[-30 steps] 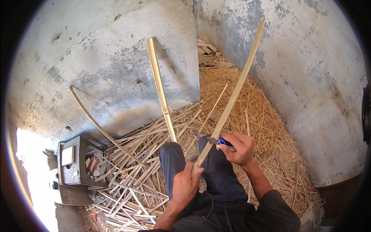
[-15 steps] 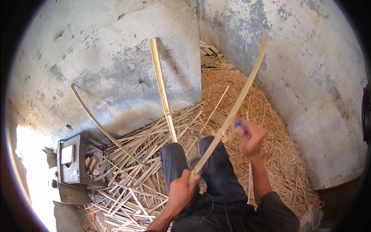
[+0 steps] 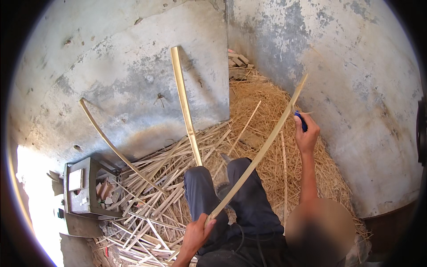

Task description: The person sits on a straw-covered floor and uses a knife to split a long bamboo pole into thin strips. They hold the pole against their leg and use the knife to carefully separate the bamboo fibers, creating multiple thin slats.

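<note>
A long, pale bamboo strip [image 3: 258, 158] slants up and to the right across my lap. My left hand [image 3: 195, 234] is closed around its lower end, thumb lying along the top. Up near the far tip, my right hand [image 3: 308, 135] grips a blue-handled knife [image 3: 304, 123] against the strip. The blade hardly shows; a thin curl lies beside it. A wider bamboo piece [image 3: 182, 95] leans on the wall, its foot by my left knee. Farther left, a narrow curved strip [image 3: 111, 144] leans there too, touched by neither hand.
Loose bamboo slats [image 3: 155, 191] lie heaped to the left. Straw-like shavings [image 3: 253, 95] cover the floor ahead and to the right. A wooden box-like stand [image 3: 84, 187] holds broken bits at the far left. Peeling walls [image 3: 275, 35] meet in the corner, near stacked bricks [image 3: 239, 58].
My right hand, with the knife, has moved up and away to the strip's far end. My left hand has shifted down and left, and the strip's tip sits lower.
</note>
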